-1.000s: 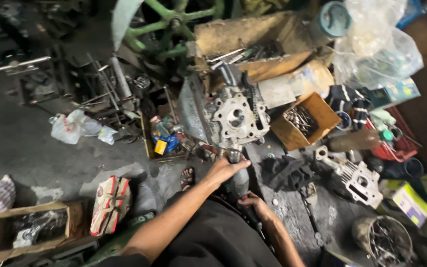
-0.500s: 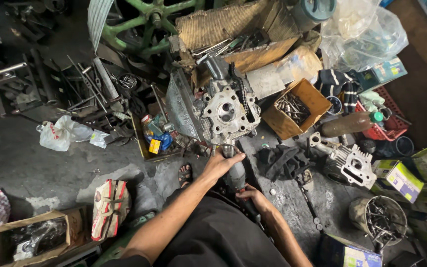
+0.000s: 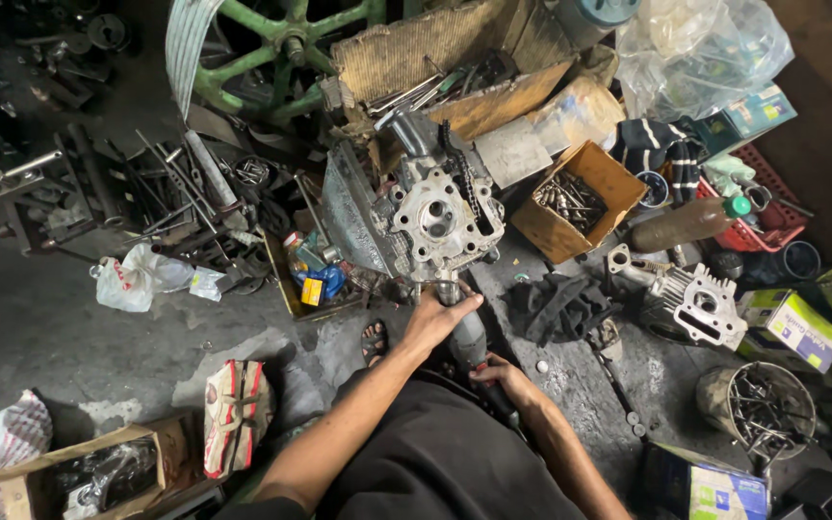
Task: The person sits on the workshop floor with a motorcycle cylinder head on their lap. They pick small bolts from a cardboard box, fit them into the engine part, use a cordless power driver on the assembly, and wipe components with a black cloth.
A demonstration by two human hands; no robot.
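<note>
A grey engine cylinder head (image 3: 440, 220) is stood just ahead of the left hand (image 3: 438, 319), which is wrapped around a handheld power tool (image 3: 467, 332); the tool's rear is gripped by the right hand (image 3: 505, 377). Work appears underway, unfinished.

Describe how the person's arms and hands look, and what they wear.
Both arms are bare from the elbows down: no sleeves show on the forearms. The left hand and right hand wear no gloves, and no watch, ring or band is visible. Dark clothing covers the body between the arms.
</note>
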